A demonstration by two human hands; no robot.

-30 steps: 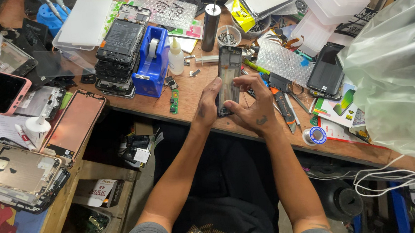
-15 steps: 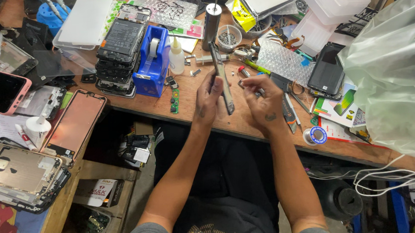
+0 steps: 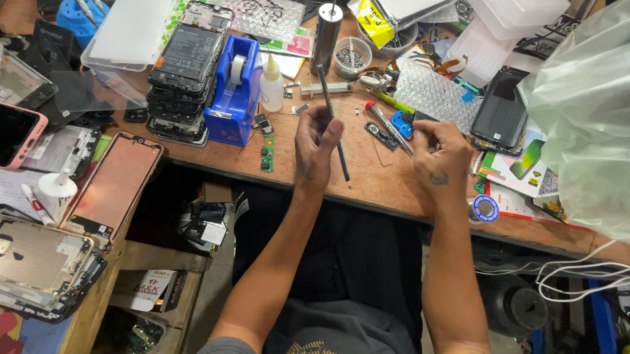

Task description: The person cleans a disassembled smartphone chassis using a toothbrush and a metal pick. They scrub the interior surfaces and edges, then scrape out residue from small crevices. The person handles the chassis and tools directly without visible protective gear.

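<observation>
My left hand grips a thin dark phone body turned on its edge, held upright above the wooden workbench. My right hand is off to the right, apart from the phone. Its fingertips pinch the near end of a slim screwdriver with a red tip, which lies slanted on the bench between the two hands. A small blue part sits right beside the screwdriver.
A blue tape dispenser, a stack of opened phones and a small glue bottle stand to the left. A tub of screws, bubble wrap and a black phone lie behind. A big plastic bag fills the right.
Both hands held the phone flat, then turned it on edge. Now only my left hand holds it, and my right hand has moved right to the screwdriver.
</observation>
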